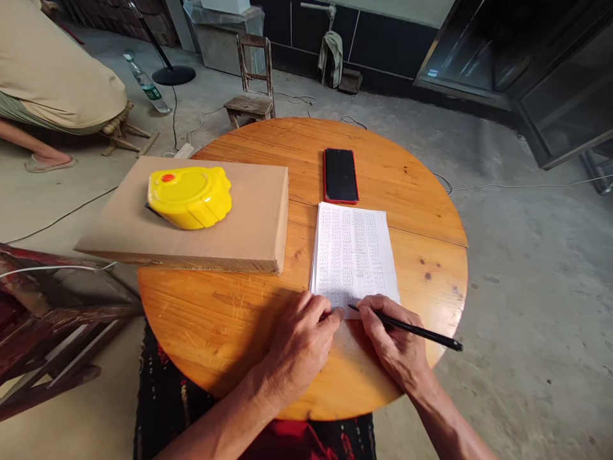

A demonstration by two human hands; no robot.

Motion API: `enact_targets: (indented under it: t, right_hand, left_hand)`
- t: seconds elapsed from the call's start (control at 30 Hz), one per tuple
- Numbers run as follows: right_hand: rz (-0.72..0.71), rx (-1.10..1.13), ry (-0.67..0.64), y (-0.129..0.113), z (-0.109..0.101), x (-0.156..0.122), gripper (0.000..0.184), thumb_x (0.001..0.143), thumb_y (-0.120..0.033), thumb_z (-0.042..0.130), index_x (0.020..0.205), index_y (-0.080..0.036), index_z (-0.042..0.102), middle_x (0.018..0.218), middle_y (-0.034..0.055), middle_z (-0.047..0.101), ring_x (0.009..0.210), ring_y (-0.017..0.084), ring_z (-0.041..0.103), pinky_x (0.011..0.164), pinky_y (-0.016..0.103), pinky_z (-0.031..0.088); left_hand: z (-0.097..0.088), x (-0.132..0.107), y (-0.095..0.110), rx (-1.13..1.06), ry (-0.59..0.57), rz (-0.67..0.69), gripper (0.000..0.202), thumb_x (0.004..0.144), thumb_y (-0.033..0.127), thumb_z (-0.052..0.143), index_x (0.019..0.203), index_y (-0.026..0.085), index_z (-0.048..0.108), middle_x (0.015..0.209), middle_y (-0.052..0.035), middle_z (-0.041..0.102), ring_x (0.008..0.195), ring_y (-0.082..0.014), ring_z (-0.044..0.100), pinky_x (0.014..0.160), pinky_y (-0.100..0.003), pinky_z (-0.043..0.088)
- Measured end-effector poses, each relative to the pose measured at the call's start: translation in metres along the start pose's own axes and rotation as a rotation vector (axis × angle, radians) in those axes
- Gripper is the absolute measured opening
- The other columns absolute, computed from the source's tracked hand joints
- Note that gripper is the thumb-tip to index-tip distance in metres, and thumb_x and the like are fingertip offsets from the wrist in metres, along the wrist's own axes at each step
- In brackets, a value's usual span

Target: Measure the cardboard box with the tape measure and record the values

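Gripping a black pen (412, 329) between thumb and fingers, the right hand (395, 342) rests on the near edge of a round wooden table (230, 332), with the pen's tip set on the bottom edge of a sheet of paper (354, 255) and its other end pointing off to the right, past the table rim. The left hand (299, 342) lies just beside it, palm down and fingers loosely curled, its fingertips (335, 313) pressing the lower left corner of the sheet flat against the wood; it grasps nothing. The sheet itself, covered in rows of small print too fine to read, lies right of the table's centre, running away from the hands. Just beyond its far edge sits a phone in a red case (340, 175), dark screen up, close to the paper. On the left of the table a flat cardboard box (258, 223) overhangs the rim, and on top of it rests a yellow tape measure (190, 196) with a red button. On the concrete floor past the table stand a small wooden chair (252, 80) and a clear plastic bottle (146, 83), tilted. At the upper left another person (52, 70) in a beige top is bent over, only partly in view.
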State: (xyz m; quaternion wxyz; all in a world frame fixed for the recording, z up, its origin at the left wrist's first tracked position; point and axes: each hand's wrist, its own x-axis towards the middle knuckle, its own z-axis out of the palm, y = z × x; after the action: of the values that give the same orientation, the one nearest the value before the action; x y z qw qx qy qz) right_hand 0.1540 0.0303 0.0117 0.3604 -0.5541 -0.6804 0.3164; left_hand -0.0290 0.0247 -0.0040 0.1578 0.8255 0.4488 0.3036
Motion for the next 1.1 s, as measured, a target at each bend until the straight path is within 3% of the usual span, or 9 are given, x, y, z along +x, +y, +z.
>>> enact_targets:
  t: [1.1]
  right_hand:
    - [-0.066,-0.077,-0.018,-0.0007,0.0017,0.0023,0.015,0.091,-0.019,0.053,0.08,-0.018,0.062,0.068,0.0,0.064,0.058,0.011,0.057,0.057,0.022,0.045]
  left_hand:
    - [0.0003,0.0011,-0.0001,0.02,0.004,-0.016,0.026,0.088,0.003,0.046,0.096,0.016,0.068,0.081,-0.0044,0.057,0.078,-0.0185,0.049,0.067,-0.03,0.046]
